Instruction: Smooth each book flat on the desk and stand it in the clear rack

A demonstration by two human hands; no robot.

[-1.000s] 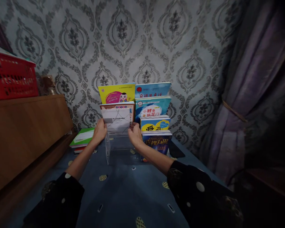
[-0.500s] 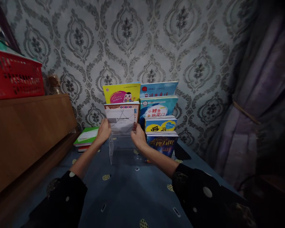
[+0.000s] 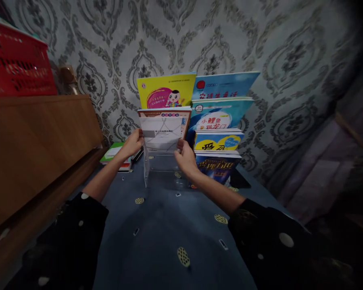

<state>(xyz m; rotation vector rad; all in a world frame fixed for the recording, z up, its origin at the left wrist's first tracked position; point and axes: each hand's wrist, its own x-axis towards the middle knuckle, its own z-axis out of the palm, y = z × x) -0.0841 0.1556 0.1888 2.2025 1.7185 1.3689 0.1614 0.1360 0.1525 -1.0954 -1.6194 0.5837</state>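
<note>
A white-covered book [image 3: 161, 135] stands in a clear tiered stand [image 3: 146, 173], in front of a brown-edged book [image 3: 149, 114]. My left hand [image 3: 134, 143] is closed at the white book's left edge, its fingertips partly hidden behind. At the lower right corner, my right hand [image 3: 186, 158] pinches the same book with thumb and fingers. Behind rises a yellow book [image 3: 157, 90] with a cartoon child. The stand's right column holds a light blue book [image 3: 226, 86], a teal book [image 3: 238, 110], a yellow-and-blue book [image 3: 199, 141] and a dark blue book [image 3: 210, 171].
Left of the stand lies a stack of books with a green one [image 3: 107, 157] on top. A wooden cabinet [image 3: 42, 145] borders the left side and carries a red basket [image 3: 21, 60]. A dark flat object [image 3: 240, 179] lies right of the stand, near a curtain [image 3: 314, 173].
The view has tipped downward and come closer, so the books look larger and higher. Both hands stay at the white book's edges, and the book keeps its place in the stand.
</note>
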